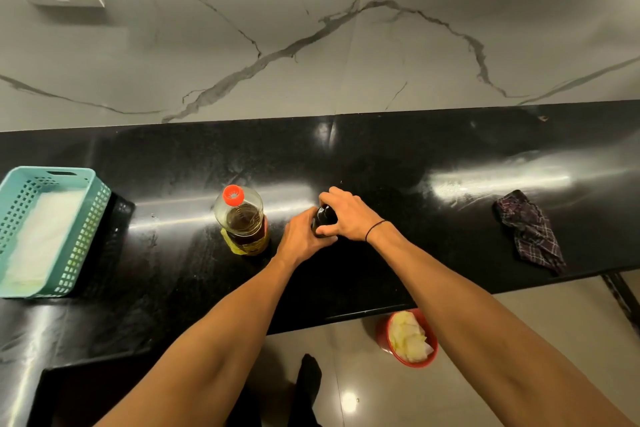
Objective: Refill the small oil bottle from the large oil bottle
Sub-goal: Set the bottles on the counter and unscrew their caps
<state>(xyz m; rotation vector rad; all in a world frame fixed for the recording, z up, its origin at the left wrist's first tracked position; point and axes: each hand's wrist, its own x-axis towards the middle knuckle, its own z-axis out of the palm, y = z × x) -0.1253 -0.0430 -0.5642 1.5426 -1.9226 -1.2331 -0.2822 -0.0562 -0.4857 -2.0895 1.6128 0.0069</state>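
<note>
- Right hand (348, 215), centre of the frame: its fingers are curling over the top of the small oil bottle (323, 218), thumb and fingertips closing round the upper part; whether they are on a cap cannot be told, since the hand is covering it.
- Left hand (304, 239), just lower left of the right: its fingers are wrapping the body of the same dark bottle from the left side, steadying it on the black counter (398, 253).
- The small bottle is standing roughly upright, its long axis pointing toward the camera, so only a short dark stretch is showing between the two hands.
- Key relation: the large oil bottle (242, 222) is standing upright just left of the left hand, apart from it, red cap (233, 194) in place. The left hand is the nearer one; judged from this, opening the small bottle is the step in hand and pouring is not yet begun.
- Outer field: a teal basket (86, 229) is sitting at the left edge, a checked cloth (530, 232) is lying at the right, and a red bowl (382, 340) is resting on the floor at lower centre.
</note>
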